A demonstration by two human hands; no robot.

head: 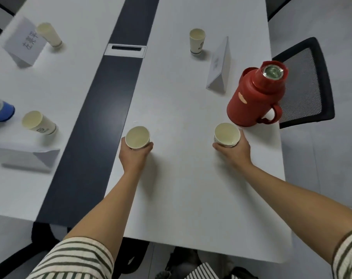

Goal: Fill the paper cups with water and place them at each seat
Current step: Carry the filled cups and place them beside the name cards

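the left grip [134, 156] wraps the left cup [137, 137] and the right grip [234, 151] wraps the right cup [227, 135]. both cups stand upright on the table [181, 198], well apart (whether they hold water i cannot tell). just beyond the right cup, a little to its right, stands the red flask [255, 93], upright, handle toward the near right edge. the right grip is far nearer, so the pour likely falls to it.

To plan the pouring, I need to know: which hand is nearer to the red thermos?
Right. The right hand grips a paper cup just in front of the red thermos; the left hand grips a second paper cup far to its left.
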